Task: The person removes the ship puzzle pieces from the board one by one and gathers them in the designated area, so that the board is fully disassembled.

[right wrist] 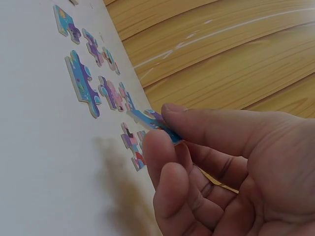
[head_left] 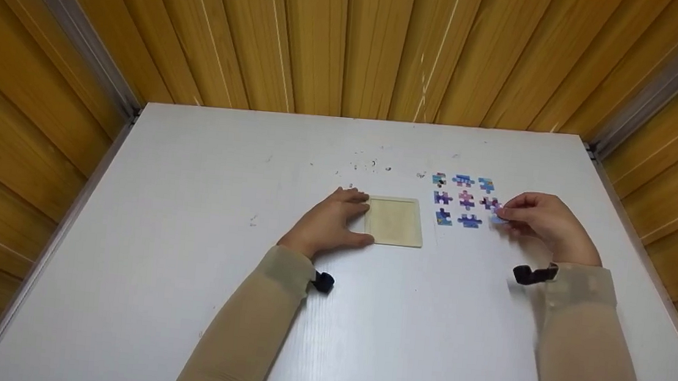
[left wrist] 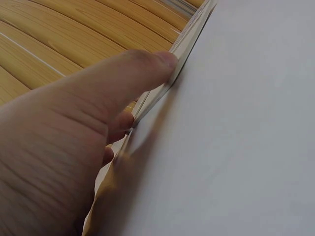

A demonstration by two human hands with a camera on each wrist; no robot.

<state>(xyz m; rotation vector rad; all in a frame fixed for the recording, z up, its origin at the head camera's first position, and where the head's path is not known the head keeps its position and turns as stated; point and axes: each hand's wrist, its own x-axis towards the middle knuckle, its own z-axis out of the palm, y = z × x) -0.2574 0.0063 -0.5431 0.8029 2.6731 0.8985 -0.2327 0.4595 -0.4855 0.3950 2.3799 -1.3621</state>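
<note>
My left hand [head_left: 336,218] rests at the left side of a square, pale cream puzzle tray [head_left: 420,228] with a raised rim. Its straight thumb touches the near left corner, and its other fingers lie by the far left part. In the left wrist view the thumb [left wrist: 142,73] presses on the tray's edge [left wrist: 184,54]. My right hand [head_left: 536,220] pinches a blue and purple jigsaw piece [right wrist: 165,130] between thumb and fingers, raised off the table. Left of that hand, several loose jigsaw pieces [head_left: 466,200] lie apart in rows.
Everything stands on a white table [head_left: 411,344] with small dark marks near its far part. Yellow wood-look panels [head_left: 327,42] rise behind the table and at both sides. Black camera straps [head_left: 323,282] sit on both wrists.
</note>
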